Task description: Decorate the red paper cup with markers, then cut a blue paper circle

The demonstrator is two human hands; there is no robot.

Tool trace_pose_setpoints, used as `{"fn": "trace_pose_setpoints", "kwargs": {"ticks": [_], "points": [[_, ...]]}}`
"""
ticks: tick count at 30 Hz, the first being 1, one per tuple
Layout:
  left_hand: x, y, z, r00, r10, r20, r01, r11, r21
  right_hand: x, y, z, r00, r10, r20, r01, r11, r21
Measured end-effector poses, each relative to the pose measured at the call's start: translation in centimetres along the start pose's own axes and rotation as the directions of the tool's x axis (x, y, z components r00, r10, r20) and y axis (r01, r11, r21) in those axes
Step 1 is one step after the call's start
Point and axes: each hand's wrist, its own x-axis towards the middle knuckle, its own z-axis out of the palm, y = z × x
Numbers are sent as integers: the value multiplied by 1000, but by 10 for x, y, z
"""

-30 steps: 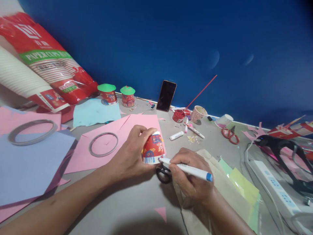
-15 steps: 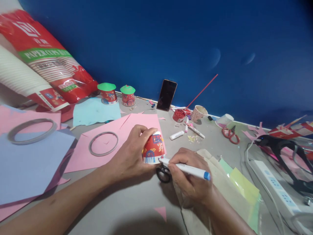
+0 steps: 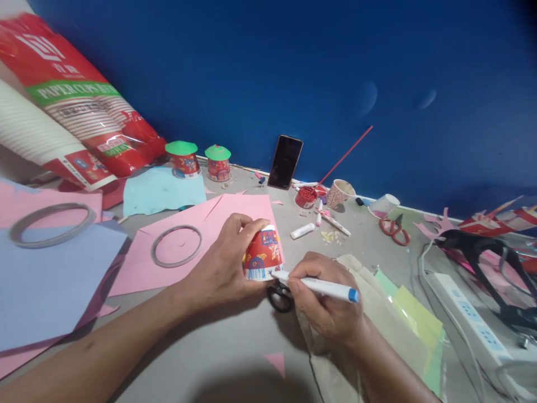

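Red printed paper forms the cup [image 3: 263,252], held at the centre of the view in front of the pink sheet [image 3: 247,208]; whether it touches the grey table [image 3: 197,347] cannot be told. The left hand [image 3: 224,257] wraps its left side, fingers at the top and thumb low. The right hand [image 3: 325,296] pinches the marker [image 3: 331,290], a smooth, blue-ended cylinder, its tip at the cup's white lower band beside blue strokes. The cup should prove light, springy and easily dented, its coating somewhat slippery; a gentle hold near the stiffer ends, clear of possibly wet ink, would suit it best. Below it lies a black loop [image 3: 280,296], glossy and rounded. A flat grey ring [image 3: 173,265] rests on the smooth pink sheet. Behind, two cups [image 3: 185,165] wear shallow green paper cones [image 3: 181,148].
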Motion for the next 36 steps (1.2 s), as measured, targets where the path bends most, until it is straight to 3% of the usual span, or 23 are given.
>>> {"fn": "trace_pose_setpoints", "kwargs": {"ticks": [8,36], "points": [[0,-1,-1,1000,-13,-9,13,1000,-19,-1,0,-1,997,40,-59,-38,999,30],[0,-1,0,1000,28,0,-28,999,-31,0,0,0,1000,7,-17,-7,999,38]]}}
